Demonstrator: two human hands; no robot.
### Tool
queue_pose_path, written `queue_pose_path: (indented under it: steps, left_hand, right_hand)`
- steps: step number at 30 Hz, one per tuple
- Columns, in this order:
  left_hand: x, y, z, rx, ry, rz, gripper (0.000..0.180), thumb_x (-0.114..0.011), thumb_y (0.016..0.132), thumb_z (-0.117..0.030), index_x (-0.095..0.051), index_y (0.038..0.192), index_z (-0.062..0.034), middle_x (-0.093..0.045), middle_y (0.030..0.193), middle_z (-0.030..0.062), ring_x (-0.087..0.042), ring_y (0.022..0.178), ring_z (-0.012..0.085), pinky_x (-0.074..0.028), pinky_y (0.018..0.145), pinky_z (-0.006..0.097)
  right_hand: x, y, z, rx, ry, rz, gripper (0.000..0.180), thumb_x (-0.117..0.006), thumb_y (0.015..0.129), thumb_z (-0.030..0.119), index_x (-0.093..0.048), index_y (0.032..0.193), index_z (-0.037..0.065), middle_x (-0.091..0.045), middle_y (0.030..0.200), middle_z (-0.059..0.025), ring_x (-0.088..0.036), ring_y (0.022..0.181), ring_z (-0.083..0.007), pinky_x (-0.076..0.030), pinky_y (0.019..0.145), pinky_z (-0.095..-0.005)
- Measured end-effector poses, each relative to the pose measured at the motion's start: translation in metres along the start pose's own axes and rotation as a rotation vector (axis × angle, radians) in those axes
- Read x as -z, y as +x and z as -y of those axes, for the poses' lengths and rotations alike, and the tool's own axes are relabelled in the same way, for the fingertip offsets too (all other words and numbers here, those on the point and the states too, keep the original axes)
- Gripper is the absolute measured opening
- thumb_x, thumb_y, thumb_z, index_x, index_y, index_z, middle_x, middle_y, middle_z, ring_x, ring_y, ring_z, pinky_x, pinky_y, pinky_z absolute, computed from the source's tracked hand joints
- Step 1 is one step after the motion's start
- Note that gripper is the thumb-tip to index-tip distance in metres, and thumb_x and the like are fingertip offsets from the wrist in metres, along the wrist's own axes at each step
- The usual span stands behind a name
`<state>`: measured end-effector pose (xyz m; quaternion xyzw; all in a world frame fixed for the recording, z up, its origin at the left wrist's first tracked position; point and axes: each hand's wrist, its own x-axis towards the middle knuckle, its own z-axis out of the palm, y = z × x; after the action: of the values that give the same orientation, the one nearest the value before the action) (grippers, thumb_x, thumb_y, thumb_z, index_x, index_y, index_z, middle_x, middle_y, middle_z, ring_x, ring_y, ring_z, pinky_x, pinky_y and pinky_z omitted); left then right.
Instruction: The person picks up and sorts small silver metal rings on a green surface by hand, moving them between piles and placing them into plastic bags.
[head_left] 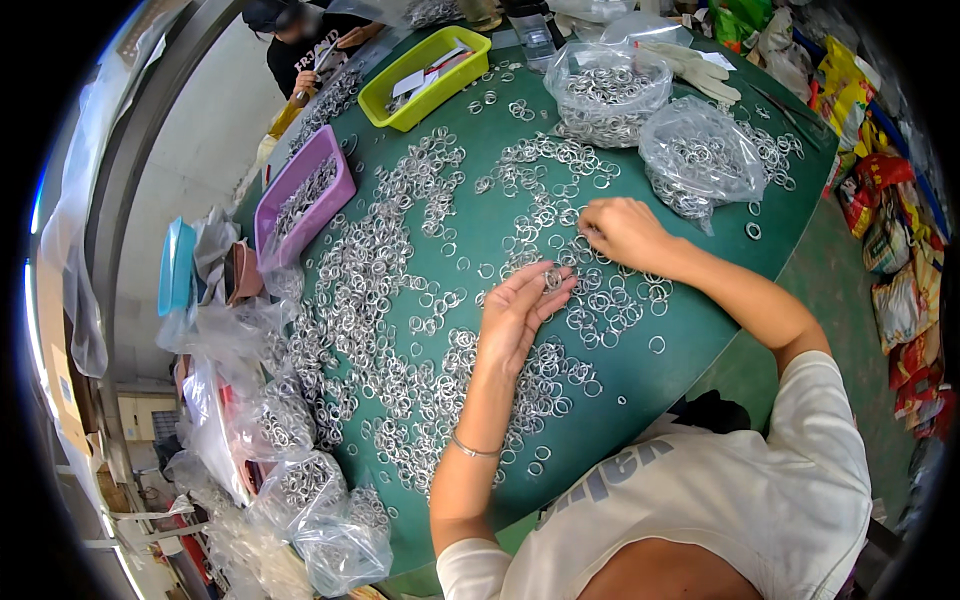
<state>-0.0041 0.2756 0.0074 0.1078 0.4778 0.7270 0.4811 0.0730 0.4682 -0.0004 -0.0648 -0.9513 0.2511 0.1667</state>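
Many small silver metal rings (400,300) lie spread over a green table (700,330). My left hand (515,310) rests palm up in the middle of them, fingers straight, with a ring or two on its fingertips. My right hand (620,232) lies palm down just beyond it, fingers curled onto the rings on the table. Whether it pinches one I cannot tell.
Two clear bags of rings (700,155) stand at the far right. A yellow-green tray (425,75) and a purple tray (305,195) sit at the far left. More clear bags (300,490) pile along the left edge. Another person (300,50) works at the far end.
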Motion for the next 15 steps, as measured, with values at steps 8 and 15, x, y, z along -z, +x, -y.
queue_pose_path:
  steps: [8, 15]
  left_hand:
    - [0.005, -0.007, 0.000, -0.022, -0.019, -0.042, 0.027, -0.046, 0.089, -0.013, -0.050, 0.107, 0.0073, -0.058, 0.100, 0.0246, -0.062, 0.088, 0.0264, -0.054, 0.071, 0.028]
    - [0.000, -0.009, 0.001, -0.045, -0.005, -0.056, 0.030, -0.048, 0.088, -0.012, -0.046, 0.111, 0.0082, -0.055, 0.106, 0.0250, -0.059, 0.096, 0.0291, -0.052, 0.078, 0.030]
  right_hand:
    - [0.023, -0.002, -0.009, -0.142, -0.193, -0.098, 0.006, -0.060, 0.072, 0.009, -0.060, 0.075, 0.004, -0.061, 0.077, -0.0114, -0.059, 0.069, -0.0305, -0.046, 0.060, -0.0399]
    - [0.001, 0.003, 0.003, 0.036, -0.167, 0.113, 0.007, -0.056, 0.070, 0.007, -0.061, 0.073, 0.003, -0.060, 0.078, -0.0124, -0.059, 0.072, -0.0315, -0.046, 0.061, -0.0413]
